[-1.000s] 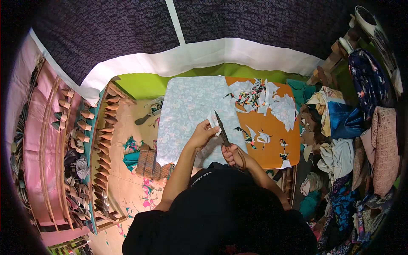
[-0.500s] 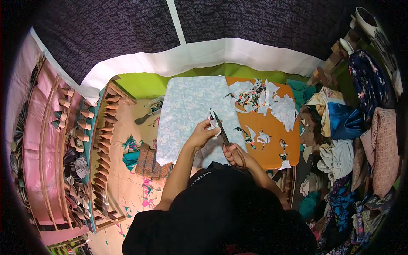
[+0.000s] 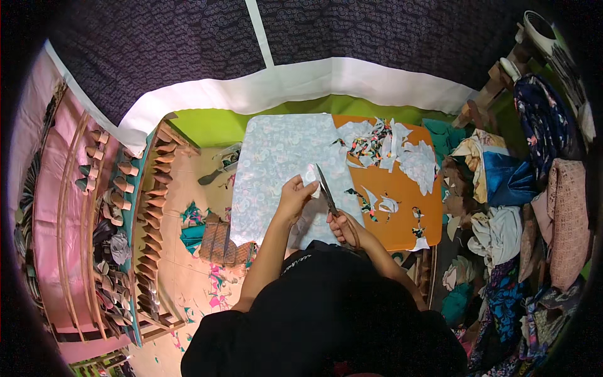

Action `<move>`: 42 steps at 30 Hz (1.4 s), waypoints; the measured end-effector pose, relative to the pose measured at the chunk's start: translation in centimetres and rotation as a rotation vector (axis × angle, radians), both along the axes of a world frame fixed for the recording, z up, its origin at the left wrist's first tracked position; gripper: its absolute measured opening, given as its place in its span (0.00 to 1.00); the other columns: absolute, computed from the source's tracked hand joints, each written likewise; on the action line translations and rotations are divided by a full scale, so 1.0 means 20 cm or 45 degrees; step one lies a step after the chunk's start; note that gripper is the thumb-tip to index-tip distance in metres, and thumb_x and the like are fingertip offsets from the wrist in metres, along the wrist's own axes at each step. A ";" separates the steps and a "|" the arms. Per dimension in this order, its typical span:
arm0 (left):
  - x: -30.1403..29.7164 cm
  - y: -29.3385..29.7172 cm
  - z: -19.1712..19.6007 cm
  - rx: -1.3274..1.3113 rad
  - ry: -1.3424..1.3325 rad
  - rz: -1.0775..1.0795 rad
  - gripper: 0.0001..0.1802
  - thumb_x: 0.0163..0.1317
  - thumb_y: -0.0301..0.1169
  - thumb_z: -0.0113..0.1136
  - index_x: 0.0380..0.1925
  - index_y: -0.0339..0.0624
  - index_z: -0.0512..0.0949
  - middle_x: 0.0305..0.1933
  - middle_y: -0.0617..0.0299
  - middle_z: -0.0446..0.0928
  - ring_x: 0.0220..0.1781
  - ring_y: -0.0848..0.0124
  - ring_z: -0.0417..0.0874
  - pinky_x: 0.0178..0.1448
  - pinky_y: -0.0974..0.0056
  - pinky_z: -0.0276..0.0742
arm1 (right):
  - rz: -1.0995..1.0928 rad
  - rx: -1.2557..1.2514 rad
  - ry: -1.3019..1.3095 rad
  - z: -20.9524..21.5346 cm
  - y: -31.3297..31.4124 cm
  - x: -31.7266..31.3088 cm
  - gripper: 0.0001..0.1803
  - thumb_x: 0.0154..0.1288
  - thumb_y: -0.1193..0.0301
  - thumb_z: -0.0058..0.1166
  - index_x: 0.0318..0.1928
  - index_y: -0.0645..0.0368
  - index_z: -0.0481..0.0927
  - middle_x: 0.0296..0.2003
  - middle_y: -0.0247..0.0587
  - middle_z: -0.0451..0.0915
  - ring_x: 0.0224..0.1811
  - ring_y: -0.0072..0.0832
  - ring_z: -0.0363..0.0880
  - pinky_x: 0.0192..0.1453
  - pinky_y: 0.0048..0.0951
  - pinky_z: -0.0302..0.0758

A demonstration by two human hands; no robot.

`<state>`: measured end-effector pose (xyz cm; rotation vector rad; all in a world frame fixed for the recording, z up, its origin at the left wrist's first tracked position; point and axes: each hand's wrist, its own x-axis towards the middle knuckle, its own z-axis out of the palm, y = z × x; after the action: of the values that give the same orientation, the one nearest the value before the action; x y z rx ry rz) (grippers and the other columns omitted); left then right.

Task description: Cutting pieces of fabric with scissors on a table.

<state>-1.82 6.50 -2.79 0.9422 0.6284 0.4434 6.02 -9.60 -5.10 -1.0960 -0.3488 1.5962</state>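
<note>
Low orange table (image 3: 411,207) sits mid-scene on a tiled floor, dark patterned cloth with a white border hanging across the far side, wooden racks of small objects on the left, heaps of folded fabric (image 3: 502,188) piled on the right. Pale blue printed fabric (image 3: 279,166) covers the left part of the tabletop and drapes off its near edge; cut scraps (image 3: 386,141) lie scattered on the bare orange part, far and right. Change over the last second: scissors (image 3: 326,190) move from lying near the small white piece to biting into it, blade tips now pointing far-left right at the piece; the piece itself barely shifts, so my read is the cut is running, not just being lined up. Left hand (image 3: 294,196) is closed in a pinch on the small white fabric piece (image 3: 310,174), holding it up just above the blue fabric, fingers curled tight around its near edge. Right hand (image 3: 342,225) is wrapped around the scissor handles near the body, fingers through the loops; blades look narrowly apart, but too small to tell exactly how far. Both forearms come up from the near edge over a dark garment, hands close together, near edge of the table
</note>
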 end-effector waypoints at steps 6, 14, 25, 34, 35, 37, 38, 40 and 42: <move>-0.01 -0.02 0.06 0.139 0.095 0.029 0.11 0.44 0.26 0.62 0.20 0.40 0.66 0.17 0.67 0.69 0.19 0.81 0.70 0.23 0.78 0.65 | 0.017 -0.016 -0.065 0.00 0.01 -0.01 0.29 0.48 0.40 0.42 0.32 0.54 0.60 0.19 0.24 0.54 0.16 0.11 0.48 0.17 0.12 0.50; -0.02 -0.06 0.11 0.268 0.110 -0.039 0.12 0.40 0.23 0.63 0.19 0.40 0.67 0.18 0.66 0.70 0.19 0.81 0.70 0.23 0.77 0.66 | -0.077 -0.022 0.034 0.01 0.02 0.00 0.25 0.51 0.44 0.41 0.32 0.54 0.60 0.18 0.24 0.54 0.16 0.12 0.48 0.17 0.13 0.50; -0.01 -0.07 0.08 0.374 0.099 -0.050 0.10 0.44 0.25 0.61 0.16 0.40 0.68 0.16 0.69 0.68 0.19 0.83 0.67 0.23 0.78 0.63 | -0.087 0.051 -0.049 -0.02 -0.01 -0.01 0.30 0.48 0.40 0.41 0.33 0.55 0.60 0.18 0.24 0.54 0.16 0.12 0.49 0.17 0.12 0.50; 0.02 -0.09 0.03 0.465 0.185 0.118 0.10 0.45 0.27 0.60 0.16 0.38 0.69 0.14 0.71 0.66 0.17 0.85 0.63 0.19 0.78 0.57 | -0.058 -0.005 -0.054 -0.01 0.00 -0.02 0.35 0.39 0.34 0.44 0.33 0.53 0.60 0.18 0.24 0.55 0.15 0.12 0.49 0.16 0.12 0.50; 0.02 -0.09 0.01 0.502 0.194 0.142 0.09 0.45 0.27 0.60 0.16 0.37 0.69 0.14 0.72 0.66 0.17 0.85 0.63 0.19 0.78 0.57 | -0.063 -0.012 -0.001 -0.01 0.00 -0.03 0.35 0.40 0.34 0.44 0.32 0.53 0.60 0.18 0.23 0.55 0.15 0.12 0.49 0.16 0.12 0.50; 0.02 -0.08 -0.01 0.520 0.208 0.120 0.08 0.45 0.27 0.60 0.17 0.36 0.71 0.15 0.69 0.68 0.18 0.83 0.66 0.21 0.78 0.60 | -0.072 0.017 -0.072 0.01 0.00 -0.04 0.34 0.40 0.35 0.44 0.32 0.53 0.60 0.18 0.23 0.55 0.15 0.12 0.49 0.16 0.12 0.49; 0.02 -0.08 -0.01 0.539 0.221 0.097 0.08 0.46 0.27 0.60 0.19 0.35 0.72 0.16 0.66 0.70 0.19 0.82 0.69 0.23 0.77 0.63 | -0.082 0.046 -0.143 0.02 0.00 -0.04 0.34 0.41 0.35 0.44 0.32 0.52 0.60 0.18 0.23 0.55 0.15 0.11 0.49 0.15 0.12 0.49; 0.02 -0.10 0.04 0.495 0.183 0.100 0.07 0.46 0.27 0.60 0.19 0.35 0.72 0.17 0.65 0.71 0.19 0.81 0.70 0.24 0.77 0.64 | -0.070 0.057 -0.139 0.02 -0.01 -0.05 0.34 0.40 0.34 0.44 0.32 0.52 0.60 0.18 0.22 0.56 0.14 0.11 0.48 0.15 0.12 0.49; 0.03 -0.10 0.04 0.452 0.144 0.102 0.07 0.46 0.27 0.59 0.19 0.35 0.73 0.17 0.64 0.71 0.19 0.80 0.71 0.25 0.76 0.65 | -0.059 0.068 -0.136 0.00 0.00 -0.04 0.35 0.40 0.34 0.43 0.33 0.52 0.60 0.18 0.22 0.56 0.14 0.11 0.48 0.15 0.12 0.49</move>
<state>-1.26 4.49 -1.95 1.2890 0.7054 0.5886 5.23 -9.58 -5.07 -1.1426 -0.4322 1.4831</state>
